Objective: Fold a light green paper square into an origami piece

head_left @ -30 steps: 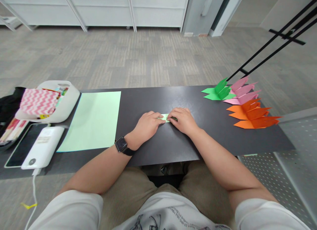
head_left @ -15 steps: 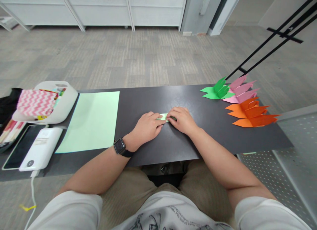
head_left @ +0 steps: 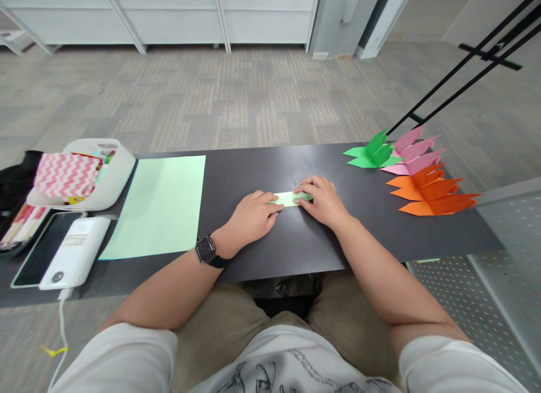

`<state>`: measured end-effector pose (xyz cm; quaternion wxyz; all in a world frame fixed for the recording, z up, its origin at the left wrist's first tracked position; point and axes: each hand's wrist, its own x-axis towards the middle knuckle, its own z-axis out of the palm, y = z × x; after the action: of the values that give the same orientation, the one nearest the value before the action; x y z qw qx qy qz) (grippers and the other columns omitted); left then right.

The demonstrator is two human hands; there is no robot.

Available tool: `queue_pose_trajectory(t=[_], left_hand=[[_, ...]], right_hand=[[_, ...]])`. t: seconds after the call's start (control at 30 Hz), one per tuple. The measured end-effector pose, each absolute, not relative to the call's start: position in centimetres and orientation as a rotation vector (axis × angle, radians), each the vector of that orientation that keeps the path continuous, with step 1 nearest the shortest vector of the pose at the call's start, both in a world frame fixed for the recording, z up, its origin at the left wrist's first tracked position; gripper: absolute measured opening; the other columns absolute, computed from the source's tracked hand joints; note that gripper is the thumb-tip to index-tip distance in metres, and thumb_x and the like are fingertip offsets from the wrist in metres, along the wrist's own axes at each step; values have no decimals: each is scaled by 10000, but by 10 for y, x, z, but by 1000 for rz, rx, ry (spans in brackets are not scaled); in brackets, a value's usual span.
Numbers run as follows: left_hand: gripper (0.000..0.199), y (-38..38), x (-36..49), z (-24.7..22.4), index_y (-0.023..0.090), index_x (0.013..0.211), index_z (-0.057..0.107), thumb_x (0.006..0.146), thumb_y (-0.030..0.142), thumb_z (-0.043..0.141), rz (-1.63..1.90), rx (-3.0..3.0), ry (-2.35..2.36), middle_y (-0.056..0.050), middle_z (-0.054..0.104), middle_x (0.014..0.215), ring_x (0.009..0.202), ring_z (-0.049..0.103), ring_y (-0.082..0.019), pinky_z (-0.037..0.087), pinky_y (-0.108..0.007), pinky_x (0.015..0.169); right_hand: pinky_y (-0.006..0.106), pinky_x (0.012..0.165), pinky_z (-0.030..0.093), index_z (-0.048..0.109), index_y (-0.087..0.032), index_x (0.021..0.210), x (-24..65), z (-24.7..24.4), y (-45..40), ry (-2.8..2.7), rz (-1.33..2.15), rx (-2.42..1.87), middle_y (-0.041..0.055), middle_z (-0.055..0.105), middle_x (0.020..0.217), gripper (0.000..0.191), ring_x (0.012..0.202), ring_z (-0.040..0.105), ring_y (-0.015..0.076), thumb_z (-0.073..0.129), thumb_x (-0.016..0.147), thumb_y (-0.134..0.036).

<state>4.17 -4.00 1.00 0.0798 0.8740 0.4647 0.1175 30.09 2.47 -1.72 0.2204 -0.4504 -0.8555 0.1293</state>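
A narrow folded strip of pale green paper point(head_left: 289, 199) lies on the dark tabletop, its two ends partly hidden by fingers. At its left end, my left hand point(head_left: 253, 213) holds it down with thumb and fingertips close together; a black watch sits on that wrist. Over the right end is my right hand point(head_left: 322, 200), fingers curled, thumb and fingertips gripping the paper. Between the hands the strip's creased middle shows.
A large light green sheet point(head_left: 158, 207) lies left of my hands. Beyond it are a white basket point(head_left: 122, 162), a phone point(head_left: 38, 252) and a white power bank point(head_left: 76, 252) with a cable. At the right stand green point(head_left: 374, 150), pink point(head_left: 416, 151) and orange point(head_left: 433, 193) folded paper pieces.
My right hand has slid rightward along the strip, so more of the green paper shows between the hands. The left hand has hardly moved.
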Motion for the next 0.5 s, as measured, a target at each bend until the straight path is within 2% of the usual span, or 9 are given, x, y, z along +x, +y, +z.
queue_pose_trajectory(t=[0.23,0.5], left_hand=[[313,-41,41,10,248,1281,804,1054,253,589,362,2615,1382,-81,734,1357,1136,637,-284,554,-471,1022],[312,-41,40,11,245,1292,804,1060,270,596,356,2595,1384,-87,733,1365,1163,640,-287,552,-482,1049]], right_hand=[[503,1012,459,779,-289,1060,309,-14,31,-2252,423,-1256,74,715,1139,106,1135,651,299,730,967,-307],[529,1041,451,779,-308,1149,301,-15,25,-2355,401,-1250,87,691,1278,223,1226,620,327,788,926,-308]])
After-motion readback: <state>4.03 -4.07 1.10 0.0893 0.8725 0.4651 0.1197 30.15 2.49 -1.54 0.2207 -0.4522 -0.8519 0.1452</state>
